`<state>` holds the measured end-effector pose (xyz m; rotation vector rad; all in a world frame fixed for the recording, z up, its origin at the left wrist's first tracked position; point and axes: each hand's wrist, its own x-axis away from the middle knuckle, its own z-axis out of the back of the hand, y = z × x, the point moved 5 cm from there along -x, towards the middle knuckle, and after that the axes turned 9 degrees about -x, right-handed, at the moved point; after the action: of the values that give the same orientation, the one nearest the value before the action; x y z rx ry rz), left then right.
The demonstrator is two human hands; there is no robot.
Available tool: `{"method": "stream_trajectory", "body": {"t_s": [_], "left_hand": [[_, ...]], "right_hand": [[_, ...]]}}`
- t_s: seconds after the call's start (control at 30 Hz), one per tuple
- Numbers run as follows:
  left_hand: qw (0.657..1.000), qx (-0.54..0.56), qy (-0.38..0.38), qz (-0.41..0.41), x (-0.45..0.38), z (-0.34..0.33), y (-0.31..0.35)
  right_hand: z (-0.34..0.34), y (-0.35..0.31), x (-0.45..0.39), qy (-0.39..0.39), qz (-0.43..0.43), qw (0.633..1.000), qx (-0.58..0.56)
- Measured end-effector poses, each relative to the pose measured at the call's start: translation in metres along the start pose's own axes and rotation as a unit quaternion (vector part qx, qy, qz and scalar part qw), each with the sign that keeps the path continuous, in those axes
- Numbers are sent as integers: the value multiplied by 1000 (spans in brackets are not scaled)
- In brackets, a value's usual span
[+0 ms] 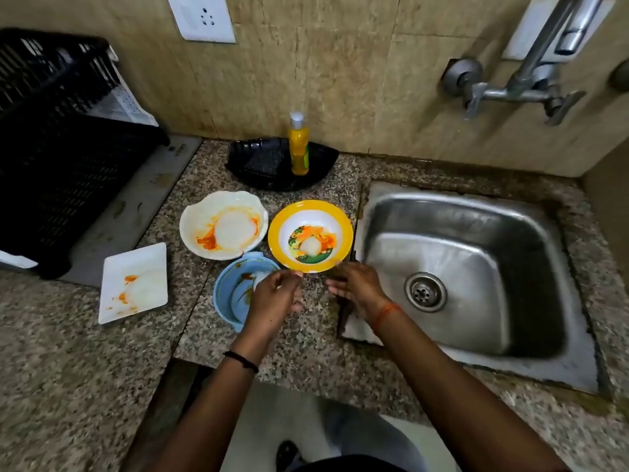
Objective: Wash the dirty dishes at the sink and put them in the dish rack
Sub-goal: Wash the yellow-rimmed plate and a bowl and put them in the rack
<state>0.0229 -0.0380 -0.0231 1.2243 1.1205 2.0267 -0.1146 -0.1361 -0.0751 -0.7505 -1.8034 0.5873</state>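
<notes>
A yellow-rimmed bowl point(310, 236) with a printed, sauce-smeared centre stands on the granite counter just left of the steel sink point(483, 212). My left hand point(275, 298) reaches its near rim, loosely curled fingertips touching the edge. Beside it, my right hand point(357, 287) lies with fingers stretched out at the same rim, gripping nothing. A white scalloped bowl point(223, 224), a blue bowl point(235, 291) partly under my left hand and a white square plate point(134, 282) all carry orange stains. The black dish rack point(61, 137) stands at far left.
A black tray point(272, 163) at the wall holds a dark scrubber and a yellow soap bottle point(299, 144). The tap point(531, 73) juts from the tiled wall above the sink, with no water seen running. The sink basin holds nothing but its drain point(424, 291).
</notes>
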Motion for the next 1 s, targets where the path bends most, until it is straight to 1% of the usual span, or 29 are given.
{"method": "stream_trajectory", "body": {"t_s": [0.13, 0.2, 0.33, 0.4, 0.5, 0.57, 0.63, 0.7, 0.77, 0.83, 0.9, 1.0], "left_hand": [[997, 54, 48, 17, -23, -11, 13], [993, 79, 81, 25, -27, -13, 20], [986, 108, 120, 31, -28, -12, 29], [985, 103, 135, 33, -27, -10, 32], [983, 74, 168, 9, -29, -5, 42], [983, 45, 178, -7, -34, -4, 46], [984, 29, 177, -15, -40, -6, 53], [987, 45, 155, -15, -48, -10, 62], [992, 93, 85, -5, -60, -24, 73], [990, 136, 12, 20, -71, -43, 84], [988, 147, -24, 25, -80, -59, 94], [985, 155, -69, 42, -91, -92, 107]], "right_hand": [[-5, -19, -28, 38, 6, 999, 32], [-6, -26, -37, 44, 11, 998, 49], [-5, -33, -46, 21, 6, 996, 90], [-1, -34, -49, 4, 13, 995, 100], [7, -39, -52, -14, 14, 995, 96], [12, -50, -47, -27, 20, 996, 80], [13, -71, -38, -56, 36, 996, 58], [12, -94, -29, -86, 51, 993, 57], [17, -117, -20, -92, 67, 991, 64], [28, -133, -11, -87, 71, 992, 63], [42, -144, -4, -73, 76, 992, 65], [68, -161, 3, -27, 80, 995, 61]]}}
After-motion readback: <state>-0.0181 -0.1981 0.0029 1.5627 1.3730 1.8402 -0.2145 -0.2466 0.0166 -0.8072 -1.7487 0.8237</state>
